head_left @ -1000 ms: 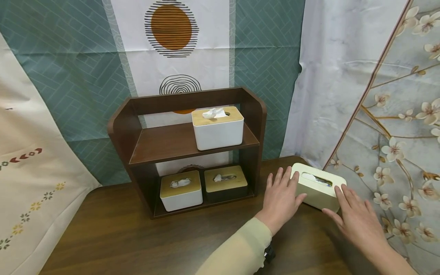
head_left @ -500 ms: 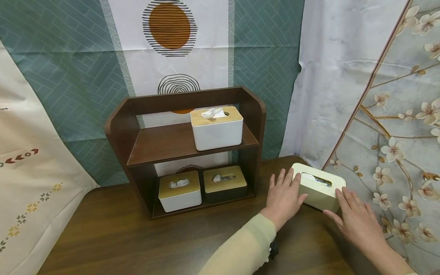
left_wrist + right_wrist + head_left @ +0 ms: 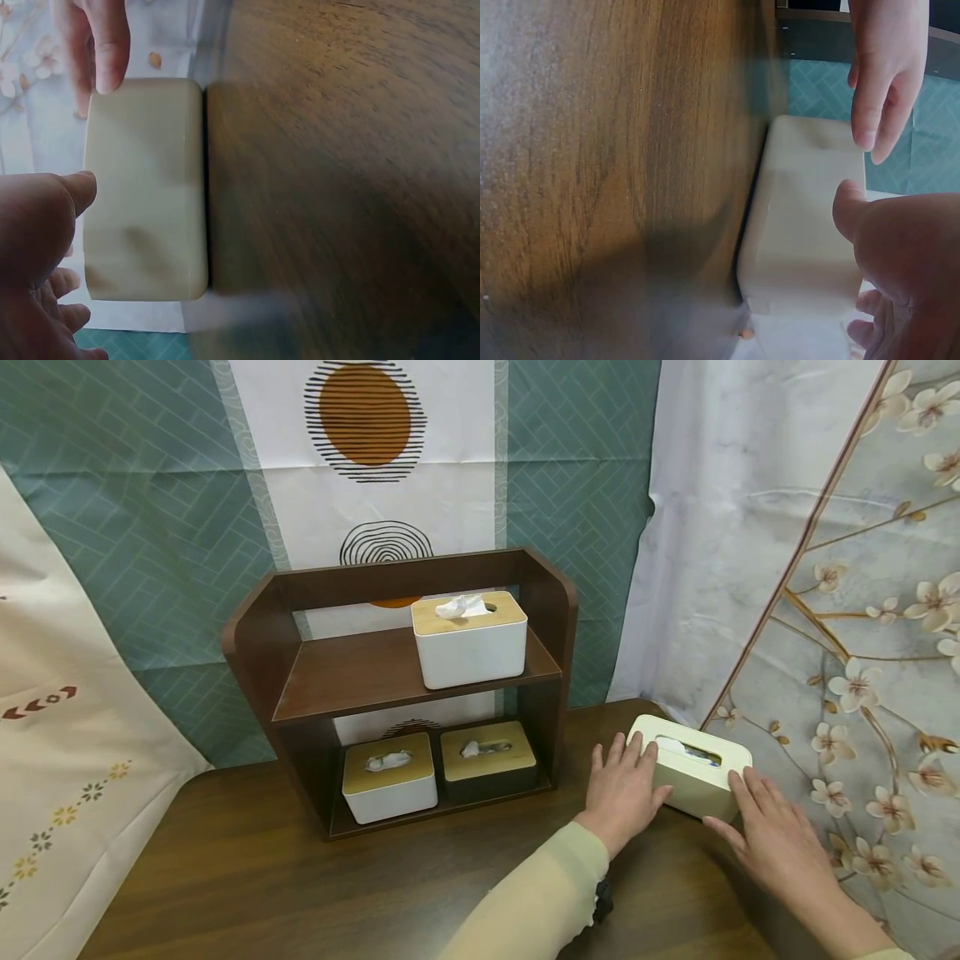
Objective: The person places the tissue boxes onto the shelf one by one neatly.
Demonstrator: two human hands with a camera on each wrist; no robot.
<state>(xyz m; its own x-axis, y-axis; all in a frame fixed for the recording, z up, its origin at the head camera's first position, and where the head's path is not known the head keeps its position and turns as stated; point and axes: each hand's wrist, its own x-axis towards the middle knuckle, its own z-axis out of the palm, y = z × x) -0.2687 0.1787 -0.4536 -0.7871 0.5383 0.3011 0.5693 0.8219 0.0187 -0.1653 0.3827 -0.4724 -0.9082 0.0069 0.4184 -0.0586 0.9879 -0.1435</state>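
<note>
A cream tissue box (image 3: 693, 789) with an oval slot in its top stands on the table at the right. My left hand (image 3: 621, 787) is at its left end, the fingers straight and spread over the near left corner. At the opposite end is my right hand (image 3: 780, 835), fingers extended along the side and thumb held apart. Both thumbs, on the left hand (image 3: 37, 225) and on the right hand (image 3: 907, 247), lie near the long front face in the wrist views. Whether the fingers press the box's ends cannot be made out.
A dark brown two-tier shelf (image 3: 300, 743) stands at the back. Its upper tier bears a white tissue box (image 3: 472, 653); below are another white tissue box (image 3: 393, 797) and a black tissue box (image 3: 491, 783). A flowered cloth (image 3: 862, 760) hangs close to the right hand.
My left hand has shifted slightly right, closer over the cream tissue box's left end. The right hand and box stay about where they were; the head view has drifted a little.
</note>
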